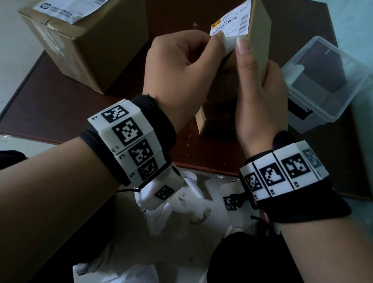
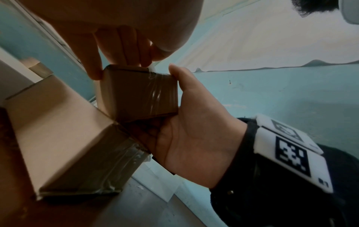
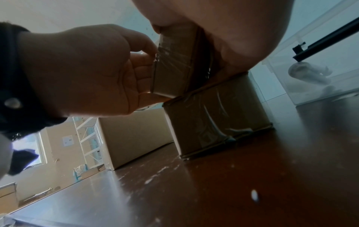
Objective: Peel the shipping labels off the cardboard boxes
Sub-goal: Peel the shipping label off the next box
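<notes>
Small brown cardboard box point(image 1: 258, 31) propped upright near desk's point(image 1: 50, 105) middle. Right hand point(image 1: 260, 98) clasps its side, thumb along edge. Left hand point(image 1: 179, 70) pinches lifted corner of white printed shipping label point(image 1: 231, 24). Label thin, tear-prone: pull low, slowly. Larger taped cardboard box point(image 1: 86, 36), label intact, at desk's far-left corner.

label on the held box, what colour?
White with black barcodes and print, plus a yellow mark at one corner of the label. Head view shows it best.
</notes>
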The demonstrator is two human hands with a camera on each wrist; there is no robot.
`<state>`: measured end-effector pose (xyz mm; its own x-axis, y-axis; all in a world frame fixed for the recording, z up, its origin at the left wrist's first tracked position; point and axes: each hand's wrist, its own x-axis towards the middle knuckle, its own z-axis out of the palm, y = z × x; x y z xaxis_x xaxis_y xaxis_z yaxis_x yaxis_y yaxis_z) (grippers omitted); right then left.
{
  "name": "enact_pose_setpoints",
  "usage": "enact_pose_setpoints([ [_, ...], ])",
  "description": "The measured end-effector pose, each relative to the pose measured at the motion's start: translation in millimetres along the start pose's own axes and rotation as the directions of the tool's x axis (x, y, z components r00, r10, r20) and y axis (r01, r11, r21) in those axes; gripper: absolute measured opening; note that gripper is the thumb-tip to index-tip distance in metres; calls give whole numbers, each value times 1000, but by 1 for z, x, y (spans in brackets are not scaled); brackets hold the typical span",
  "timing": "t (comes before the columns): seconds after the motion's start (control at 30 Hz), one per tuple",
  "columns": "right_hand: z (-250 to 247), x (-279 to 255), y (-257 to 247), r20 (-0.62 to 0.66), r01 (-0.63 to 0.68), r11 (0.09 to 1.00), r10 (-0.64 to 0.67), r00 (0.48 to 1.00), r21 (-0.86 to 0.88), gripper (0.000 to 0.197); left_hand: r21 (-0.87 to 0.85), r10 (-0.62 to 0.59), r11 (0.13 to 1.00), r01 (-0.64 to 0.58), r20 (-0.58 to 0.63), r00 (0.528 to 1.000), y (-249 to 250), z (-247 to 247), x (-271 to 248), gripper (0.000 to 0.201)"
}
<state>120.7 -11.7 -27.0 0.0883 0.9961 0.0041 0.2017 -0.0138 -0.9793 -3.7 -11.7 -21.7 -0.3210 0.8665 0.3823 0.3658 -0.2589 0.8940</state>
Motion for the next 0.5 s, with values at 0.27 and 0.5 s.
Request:
enact_pose_setpoints([
  [0.27,0,0,0,-2,1,1000,-1,1000,-7,47,-9,-1,1000,1,3,1000,-1,0,0,33],
  [0.5,0,1,1,-6,-1,1000,1,1000,1,46,-38,-56,998,56,9,998,2,0,1,35],
])
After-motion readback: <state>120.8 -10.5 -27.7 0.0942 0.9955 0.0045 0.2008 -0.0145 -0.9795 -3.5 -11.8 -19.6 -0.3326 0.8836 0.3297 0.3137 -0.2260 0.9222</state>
